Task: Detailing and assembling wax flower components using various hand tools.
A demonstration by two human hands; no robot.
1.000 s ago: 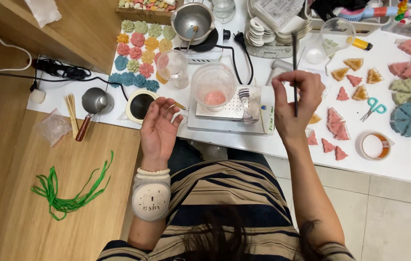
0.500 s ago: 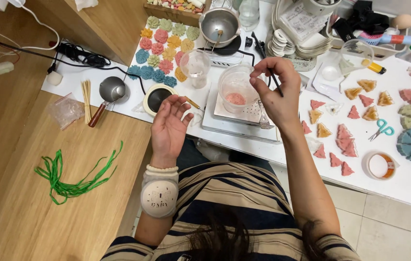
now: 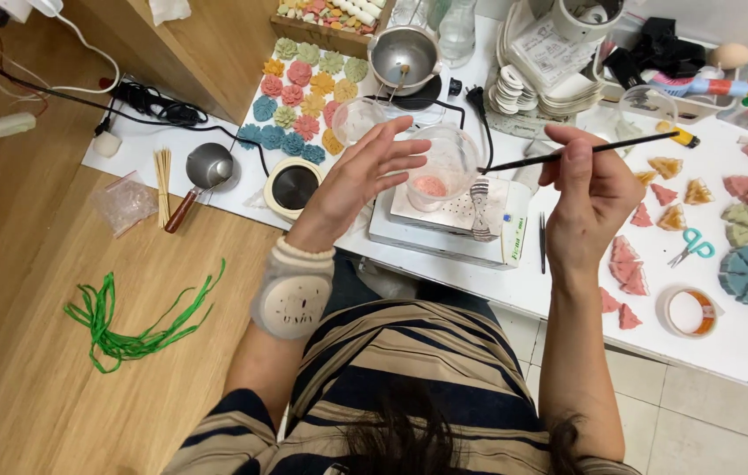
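a white surface (image 3: 743,347) carries a white scale (image 3: 444,224); left of the scale lie coloured flower shapes (image 3: 303,97), right of it pink wedges (image 3: 629,273), teal scissors (image 3: 689,248) and a tape roll (image 3: 689,312).

Bare white table (image 3: 567,290) between scale (image 3: 453,220) and wedge pieces (image 3: 624,273) offers room.

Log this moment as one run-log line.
left hand: open, beside clear cup | right hand: holding thin stick | cup: on scale
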